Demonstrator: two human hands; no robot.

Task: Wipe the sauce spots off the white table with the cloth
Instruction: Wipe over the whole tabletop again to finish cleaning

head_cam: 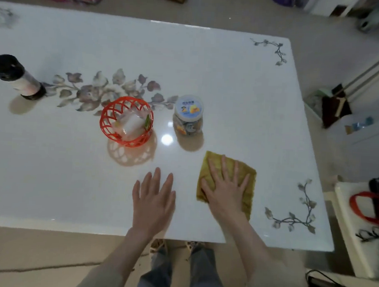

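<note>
Pressing the cloth (248, 192) flat, right hand (225, 187) fingers spread; left hand (154, 199) open-fingered over table (72, 162).

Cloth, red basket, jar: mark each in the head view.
cloth (249, 198), head view, bare strip at its right edge.
red basket (128, 143), head view, near wall at the base.
jar (189, 107), head view, middle of the lid.

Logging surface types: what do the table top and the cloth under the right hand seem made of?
Table top: glossy white, likely glass or polished stone; it shows bright mirror-like glare. Cloth: matte yellow-green fabric, weave unclear; lies limp and flat beneath the right hand.
</note>
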